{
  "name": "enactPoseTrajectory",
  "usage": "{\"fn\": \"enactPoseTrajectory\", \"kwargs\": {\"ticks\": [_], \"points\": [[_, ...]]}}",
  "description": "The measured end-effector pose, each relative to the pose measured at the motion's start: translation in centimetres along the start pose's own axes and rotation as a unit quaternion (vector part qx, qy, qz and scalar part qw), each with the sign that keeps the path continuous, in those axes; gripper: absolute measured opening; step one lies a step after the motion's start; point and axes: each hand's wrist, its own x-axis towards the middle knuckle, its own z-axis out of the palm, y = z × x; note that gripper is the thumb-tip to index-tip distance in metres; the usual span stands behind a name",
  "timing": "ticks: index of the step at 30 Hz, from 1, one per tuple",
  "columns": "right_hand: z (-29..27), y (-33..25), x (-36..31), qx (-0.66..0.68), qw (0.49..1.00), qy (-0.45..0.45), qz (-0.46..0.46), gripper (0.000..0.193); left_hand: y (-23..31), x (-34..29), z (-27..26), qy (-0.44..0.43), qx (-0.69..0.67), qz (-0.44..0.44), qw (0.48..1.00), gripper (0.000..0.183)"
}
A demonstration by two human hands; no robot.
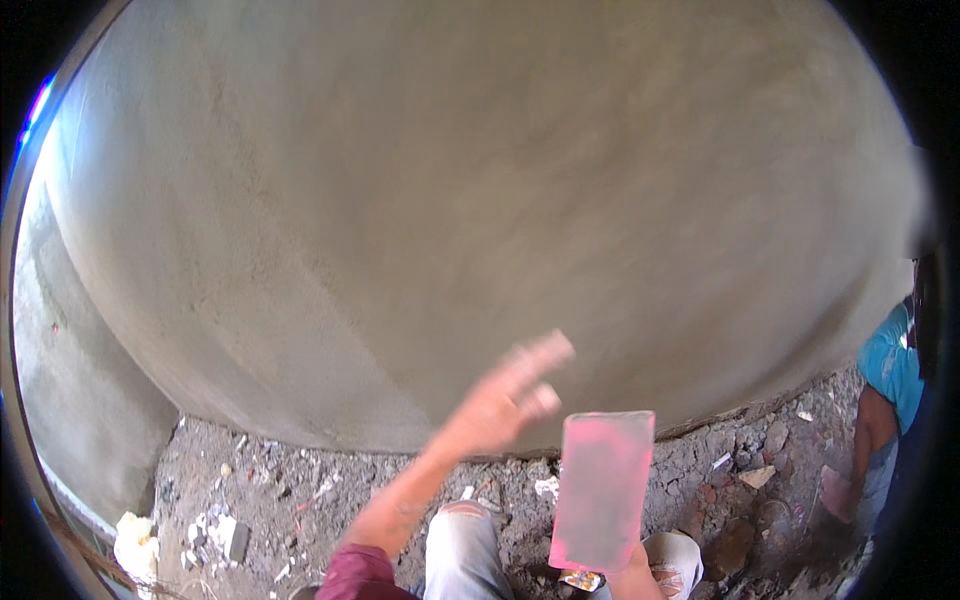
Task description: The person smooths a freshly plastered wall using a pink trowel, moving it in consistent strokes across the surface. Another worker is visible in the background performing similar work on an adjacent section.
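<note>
A grey plastered wall (600,220) fills most of the head view. My left hand (505,400) reaches up in front of its lower part, fingers stretched out and apart, slightly blurred and holding nothing. Whether the fingertips touch the plaster I cannot tell. My right hand (632,580) holds a plastering float (604,490), a flat pink rectangular board smeared with grey, raised upright low in front of the wall. The float's face is turned up toward me and hides most of that hand's fingers.
Rubble and loose soil (300,500) run along the wall's foot, with white lumps (137,545) at the left. My knees (465,550) are below. A co-worker in a teal shirt (890,350) crouches at the far right. Another wall (80,370) stands left.
</note>
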Motion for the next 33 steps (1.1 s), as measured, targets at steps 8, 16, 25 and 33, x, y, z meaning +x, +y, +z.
{"fn": "enactPoseTrajectory", "kwargs": {"ticks": [8, 16, 25, 33], "points": [[6.1, -4.4, 1.4, -0.097, 0.990, 0.057, -0.079, 0.066, 0.6, 19.2, -14.1, 0.183, 0.641, 0.151, 0.730, 0.062], [5.8, -6.8, 1.9, -0.122, 0.981, 0.043, -0.145, 0.076, 9.3, 36.3, -15.1, 0.285, 0.632, 0.258, 0.673, 0.061], [4.3, -6.8, 4.8, -0.081, 0.968, 0.105, -0.214, 0.057, 8.6, 38.4, -12.0, 0.376, 0.595, 0.232, 0.671, 0.064], [7.7, -14.8, 4.1, -0.519, 0.655, 0.334, -0.435, 0.054, 1.9, 16.8, -13.7, 0.278, 0.630, 0.129, 0.714, 0.065]]}}
